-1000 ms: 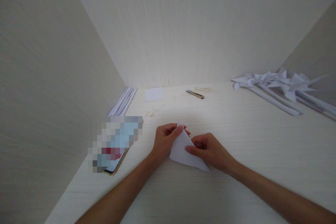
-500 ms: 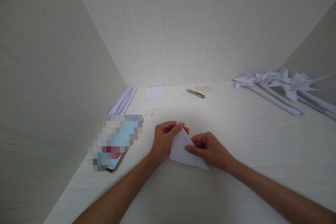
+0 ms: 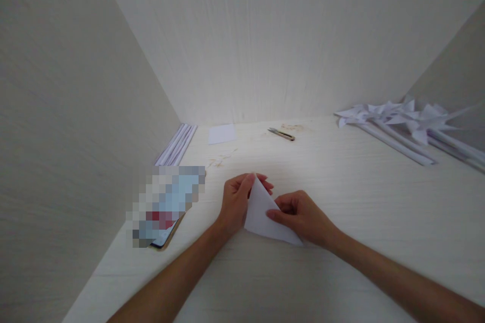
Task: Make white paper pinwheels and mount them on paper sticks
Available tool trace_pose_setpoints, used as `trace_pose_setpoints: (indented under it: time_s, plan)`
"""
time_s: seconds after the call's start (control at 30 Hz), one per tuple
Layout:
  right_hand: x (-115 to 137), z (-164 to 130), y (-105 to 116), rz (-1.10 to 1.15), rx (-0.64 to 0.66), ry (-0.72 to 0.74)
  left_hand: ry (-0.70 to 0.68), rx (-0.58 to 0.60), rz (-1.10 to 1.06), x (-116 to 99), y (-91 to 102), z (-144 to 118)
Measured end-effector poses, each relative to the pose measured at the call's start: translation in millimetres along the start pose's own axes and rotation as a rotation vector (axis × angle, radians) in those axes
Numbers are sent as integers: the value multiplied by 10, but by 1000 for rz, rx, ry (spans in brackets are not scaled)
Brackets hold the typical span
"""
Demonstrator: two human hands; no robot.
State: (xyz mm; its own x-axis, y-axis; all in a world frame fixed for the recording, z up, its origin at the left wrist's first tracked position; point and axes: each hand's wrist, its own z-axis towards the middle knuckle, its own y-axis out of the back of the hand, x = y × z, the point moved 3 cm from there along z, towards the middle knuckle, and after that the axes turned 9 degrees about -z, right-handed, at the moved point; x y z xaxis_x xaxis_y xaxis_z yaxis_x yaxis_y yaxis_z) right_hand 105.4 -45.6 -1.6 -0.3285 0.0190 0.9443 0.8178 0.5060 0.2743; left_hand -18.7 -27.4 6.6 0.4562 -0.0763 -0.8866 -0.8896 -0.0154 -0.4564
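A white sheet of paper (image 3: 263,215), folded into a triangle, is held between my two hands just over the table. My left hand (image 3: 239,199) pinches its top corner, the thumb on the near face and the fingertips behind. On the slanted right edge, my right hand (image 3: 299,214) grips the paper between thumb and fingers, with the thumb lying on the near face. The fingers behind the paper are partly hidden.
Rolled paper tubes (image 3: 176,145) and a flat white sheet (image 3: 222,134) lie at the back left. Thread snips (image 3: 281,134) rest near the wall. A blurred-out phone (image 3: 166,238) lies at left. Paper pinwheels (image 3: 397,116) on paper sticks (image 3: 394,146) are piled at right.
My left thumb has slid slightly left along the top corner of the folded paper. The right hand keeps its grip in the same place.
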Motion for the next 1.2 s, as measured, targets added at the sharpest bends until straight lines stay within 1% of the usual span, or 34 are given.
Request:
trace_pose_setpoints:
  time_s: [0.07,0.13,0.23,0.37,0.5,0.6,0.7,0.83,0.9,0.97,1.03,1.1,1.2]
  plan:
    - [1,3,2,-19,-3,12,27,21,30,3,-12,-13]
    - [7,7,5,-38,-4,22,47,14,44,9,-14,-21]
    - [18,12,11,-64,-4,32,51,-29,29,18,1,-18]
    - [6,23,40,-100,-50,54,-7,-115,-10,2,59,25]
    - [-13,41,58,31,-51,84,-86,-222,-83,-54,153,89]
    - [-19,51,73,133,-83,71,-110,-261,-146,-88,203,116]
    - [-35,49,91,225,-169,37,-115,-266,-202,-97,217,117]
    - [-82,50,110,418,-290,6,-110,-274,-262,-90,203,123]
    - [-98,84,138,520,-351,6,-120,-285,-279,-101,176,157]
    - [-96,156,197,614,-444,14,-139,-287,-300,-127,117,222]
    - [-67,265,278,699,-560,54,-175,-270,-337,-167,20,316]
    - [-13,398,359,775,-667,139,-213,-243,-370,-206,-105,423]
    - [68,598,420,884,-739,243,-281,-251,-422,-229,-273,563]
